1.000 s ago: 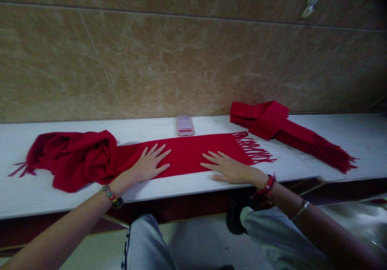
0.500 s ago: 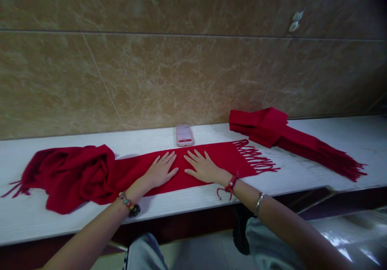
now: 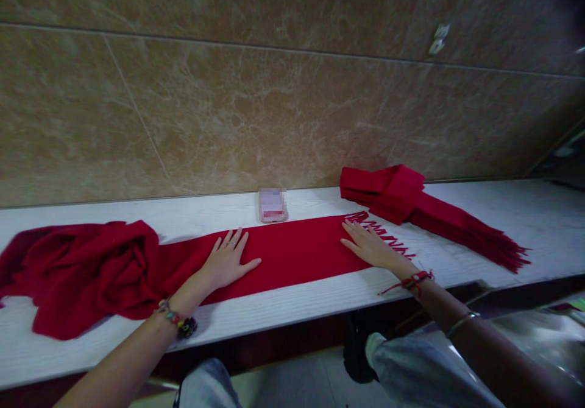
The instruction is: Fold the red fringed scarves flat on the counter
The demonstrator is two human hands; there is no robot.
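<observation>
A long red scarf (image 3: 292, 249) lies across a white wood-grain bench. Its right part is spread flat and ends in a fringe, while the left part is heaped in loose folds. My left hand (image 3: 227, 262) rests palm down on the flat stretch beside the heap, fingers spread. Toward the fringed end, my right hand (image 3: 369, 245) lies flat on the cloth, fingers stretched out over the edge where the fringe begins. Neither hand grasps the fabric.
A second red scarf (image 3: 397, 195), folded and knotted, lies at the back right with its fringe pointing right. A phone (image 3: 272, 206) lies by the brown marble wall (image 3: 283, 116). The white bench (image 3: 297, 310) has its front edge just above my knees.
My right hand has slid right along the scarf from the middle to the fringed end. My left hand has shifted slightly left. The view has tilted a little.
</observation>
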